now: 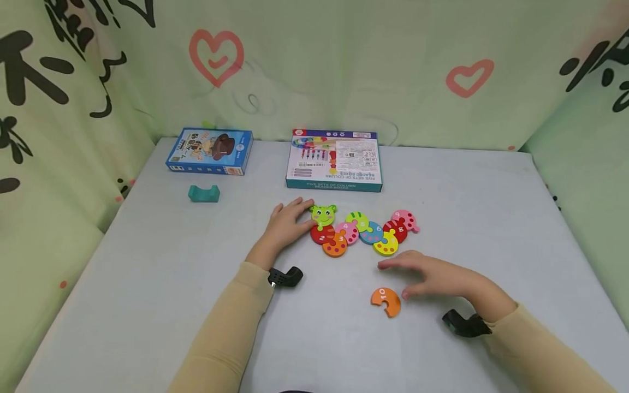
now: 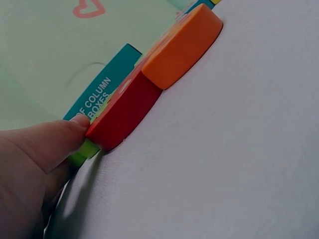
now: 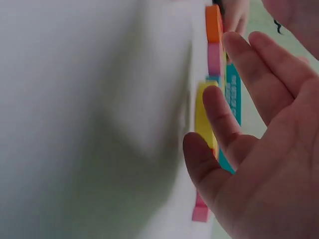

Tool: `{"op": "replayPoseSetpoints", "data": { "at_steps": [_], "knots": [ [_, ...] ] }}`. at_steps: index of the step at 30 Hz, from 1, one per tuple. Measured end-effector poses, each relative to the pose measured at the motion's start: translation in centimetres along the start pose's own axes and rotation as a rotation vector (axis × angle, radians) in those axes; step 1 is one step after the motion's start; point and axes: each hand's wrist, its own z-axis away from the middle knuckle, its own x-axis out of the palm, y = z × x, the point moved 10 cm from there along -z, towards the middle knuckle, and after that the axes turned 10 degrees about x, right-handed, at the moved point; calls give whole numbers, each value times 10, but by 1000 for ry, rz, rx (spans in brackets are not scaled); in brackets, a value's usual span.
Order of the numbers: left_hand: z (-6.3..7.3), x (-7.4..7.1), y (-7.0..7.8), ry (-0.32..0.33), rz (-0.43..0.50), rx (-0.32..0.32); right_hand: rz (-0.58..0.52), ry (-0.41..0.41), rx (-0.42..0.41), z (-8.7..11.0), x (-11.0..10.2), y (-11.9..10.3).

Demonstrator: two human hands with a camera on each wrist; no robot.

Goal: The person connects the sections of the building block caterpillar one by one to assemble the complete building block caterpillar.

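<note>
A row of joined, coloured wooden puzzle pieces forms a caterpillar (image 1: 347, 233) on the table, with a smiling green head piece (image 1: 324, 216) at its left end. My left hand (image 1: 287, 226) grips that head piece at its left side, thumb at the front and a finger at the back. In the left wrist view the thumb (image 2: 65, 137) lies against it beside a red piece (image 2: 124, 117). A loose orange piece numbered 10 (image 1: 391, 300) lies in front of the row. Just right of it, my right hand (image 1: 432, 275) hovers with fingers spread, holding nothing.
Behind the caterpillar lies a flat puzzle box (image 1: 339, 184), with a blue box (image 1: 208, 151) to its left. A teal notched block (image 1: 203, 194) sits in front of the blue box. A light green curtain (image 1: 334, 71) surrounds the table's back and sides.
</note>
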Motion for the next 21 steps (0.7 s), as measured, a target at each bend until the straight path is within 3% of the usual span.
{"op": "replayPoseSetpoints", "data": {
  "at_steps": [3,7,21],
  "knots": [
    [-1,2,0,-1,4,1,24,-34,-45,2,12,-2],
    [-1,2,-1,0,3,-2,42,-28,-42,0,20,-1],
    [-1,0,-1,-3,-4,-3,119,19,-23,-3,24,-6]
  ]
}}
